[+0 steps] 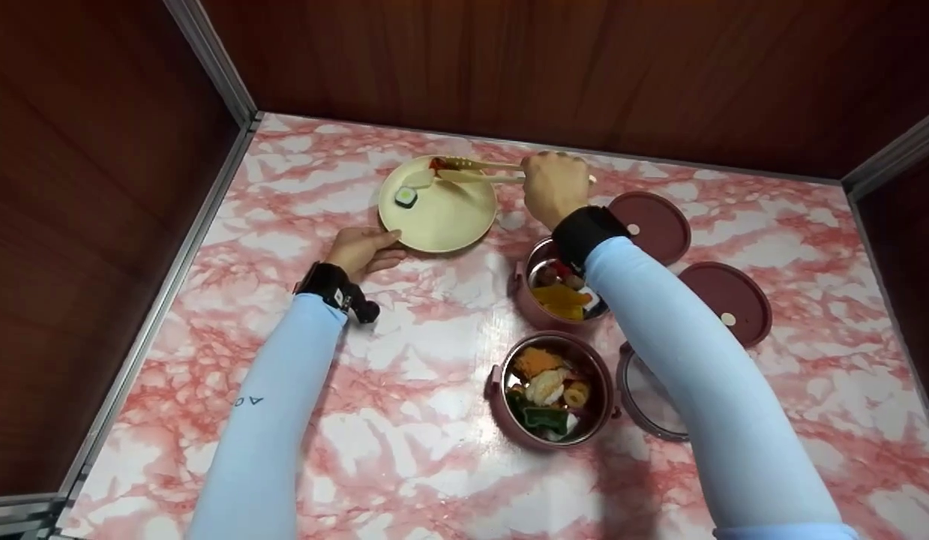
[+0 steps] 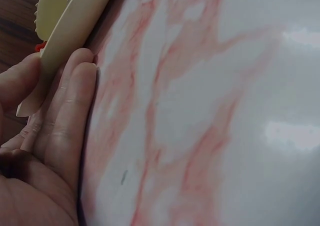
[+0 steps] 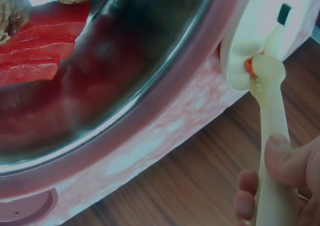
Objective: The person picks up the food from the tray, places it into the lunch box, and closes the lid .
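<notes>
My left hand [image 1: 363,251] pinches the near left rim of a round cream plate [image 1: 442,225], thumb over the edge and fingers beneath it, as the left wrist view shows. A black-edged sushi roll piece [image 1: 406,196] and a pale green slice [image 1: 419,180] lie on the plate. My right hand [image 1: 558,184] grips pale tongs [image 3: 272,113] by the handle, to the right of the plate. The tongs' tips reach over the plate's far side, at a small red food piece [image 1: 436,164]. In the right wrist view, the tips overlap that piece.
Below my right wrist stands a pink pot [image 1: 543,313] of mixed food, partly hidden by the forearm. A second filled pot [image 1: 513,429] is nearer. Two dark red lids [image 1: 655,225] and a clear-topped lid [image 1: 648,397] lie to the right. Wood-grain walls [image 1: 434,75] enclose the marbled table.
</notes>
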`<state>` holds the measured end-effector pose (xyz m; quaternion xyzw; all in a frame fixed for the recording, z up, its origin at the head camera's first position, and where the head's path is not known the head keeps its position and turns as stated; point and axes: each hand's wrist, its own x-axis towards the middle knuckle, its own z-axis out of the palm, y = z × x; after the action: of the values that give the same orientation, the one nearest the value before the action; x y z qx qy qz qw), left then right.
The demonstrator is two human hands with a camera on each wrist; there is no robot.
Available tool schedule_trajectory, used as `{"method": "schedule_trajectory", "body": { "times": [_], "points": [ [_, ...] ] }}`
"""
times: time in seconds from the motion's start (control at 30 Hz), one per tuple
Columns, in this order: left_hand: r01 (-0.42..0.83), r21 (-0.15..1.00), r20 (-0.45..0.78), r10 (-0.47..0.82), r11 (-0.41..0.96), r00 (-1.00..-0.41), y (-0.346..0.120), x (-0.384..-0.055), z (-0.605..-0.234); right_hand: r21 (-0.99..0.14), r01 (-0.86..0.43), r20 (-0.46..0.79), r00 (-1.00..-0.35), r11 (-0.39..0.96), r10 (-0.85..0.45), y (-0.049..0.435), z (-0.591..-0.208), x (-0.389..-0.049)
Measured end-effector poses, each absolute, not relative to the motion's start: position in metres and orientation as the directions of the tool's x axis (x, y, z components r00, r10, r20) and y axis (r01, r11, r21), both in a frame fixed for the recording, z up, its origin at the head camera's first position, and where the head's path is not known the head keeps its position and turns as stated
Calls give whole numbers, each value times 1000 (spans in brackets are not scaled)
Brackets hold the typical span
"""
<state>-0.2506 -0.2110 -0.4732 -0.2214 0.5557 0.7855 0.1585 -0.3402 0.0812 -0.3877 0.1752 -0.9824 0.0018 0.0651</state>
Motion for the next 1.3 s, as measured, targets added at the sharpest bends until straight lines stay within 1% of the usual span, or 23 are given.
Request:
{"method": "schedule_trajectory", "body": {
  "times": [0.1,0.27,0.37,0.53,0.67,0.8,0.9,1.07,1.3],
  "points": [
    [-495,805,-522,6,-326,-853,-211,-251,-473,54,-325,122,-936,944,-330,82,-385,-338],
    [-496,798,-525,9,-342,-851,-213,-254,-474,60,-291,60,-954,955,-295,88,-378,-336],
    [-497,791,-529,10,-356,-849,-214,-256,-476,30,-269,1,-963,963,-270,94,-373,-335],
    [-505,789,-538,3,-351,-843,-215,-259,-476,-54,-245,-89,-964,968,-249,106,-359,-330],
    [-516,786,-548,3,-342,-837,-215,-262,-476,-128,-244,-88,-963,961,-256,120,-344,-322],
    [-520,787,-552,-2,-333,-834,-216,-265,-475,-146,-261,-70,-960,954,-273,137,-323,-308],
    [-520,790,-550,-1,-324,-835,-217,-266,-475,-118,-287,-28,-956,951,-292,154,-305,-293],
    [-519,790,-546,12,-325,-838,-220,-265,-476,-37,-316,37,-948,948,-315,193,-282,-265],
    [-525,785,-559,-13,-328,-829,-225,-267,-475,44,-293,-7,-956,955,-293,239,-274,-224]
  ]
}}
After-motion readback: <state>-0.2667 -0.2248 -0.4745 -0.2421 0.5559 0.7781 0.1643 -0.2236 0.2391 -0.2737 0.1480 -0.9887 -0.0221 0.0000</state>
